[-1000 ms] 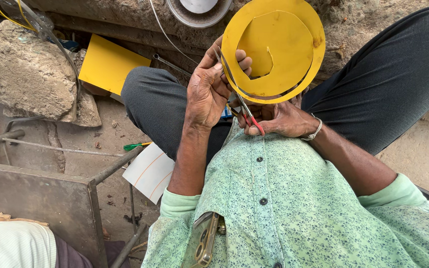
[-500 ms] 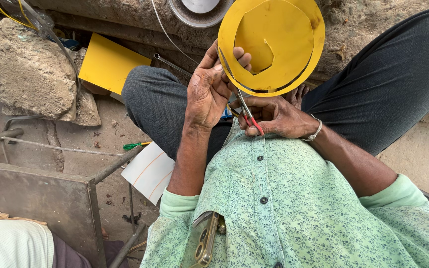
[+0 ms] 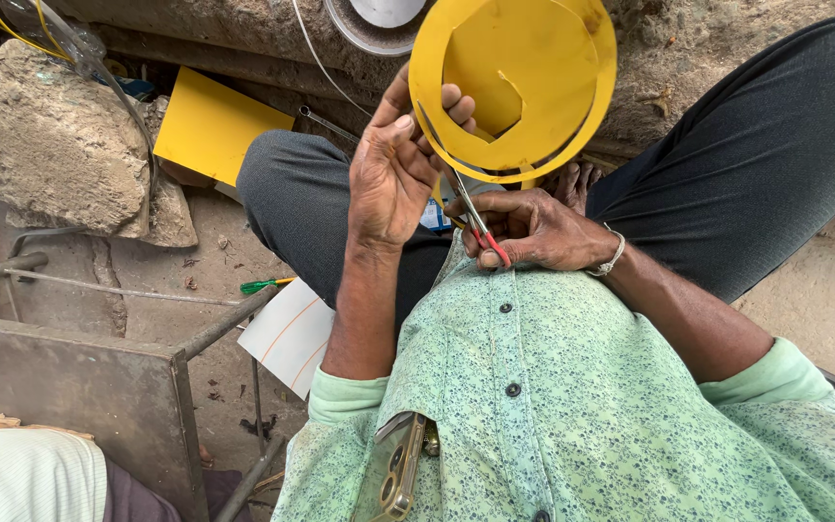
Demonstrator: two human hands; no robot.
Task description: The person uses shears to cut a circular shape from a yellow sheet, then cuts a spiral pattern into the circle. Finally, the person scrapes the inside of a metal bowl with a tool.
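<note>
**One yellow disc, one pair of scissors, two hands**

Your left hand (image 3: pixel 393 179) gripped the edge of one round yellow disc (image 3: pixel 514 82), held above your lap. Below the disc, your right hand (image 3: pixel 533 232) was closed on one pair of red-handled scissors (image 3: pixel 475 217), blades at its rim. One yellow sheet (image 3: pixel 210 126) lay left of the disc.

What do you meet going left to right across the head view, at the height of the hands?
Rough stone block → yellow sheet on the ground → left hand → red-handled scissors → right hand → bracelet.
</note>
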